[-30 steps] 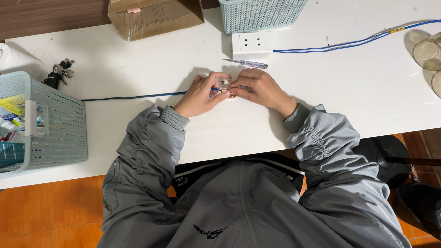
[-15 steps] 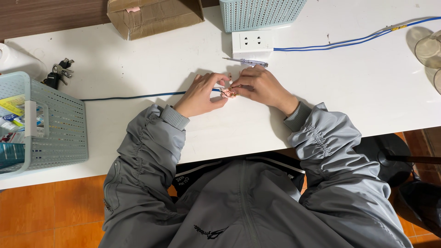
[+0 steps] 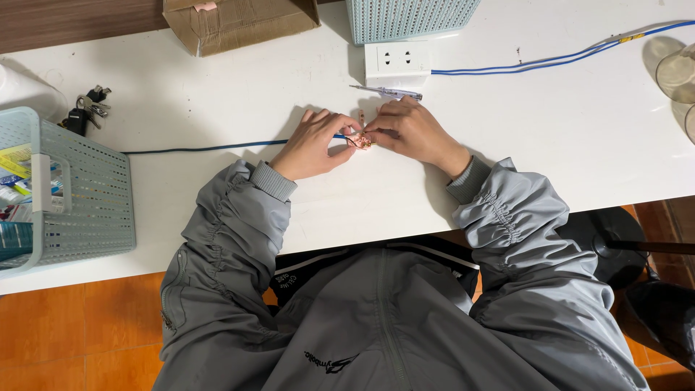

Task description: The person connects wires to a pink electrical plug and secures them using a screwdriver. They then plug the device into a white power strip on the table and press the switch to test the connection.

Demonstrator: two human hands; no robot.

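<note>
At twelve o'clock on the worktop, bared copper strands of the blue wire are pinched by left hand and right hand fingers; overtwisting could snap them

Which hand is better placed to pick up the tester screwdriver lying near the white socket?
Probably the right hand. The tester screwdriver lies just beyond its knuckles, in front of the white socket. The left hand sits farther to the side and pinches the blue wire.
</note>
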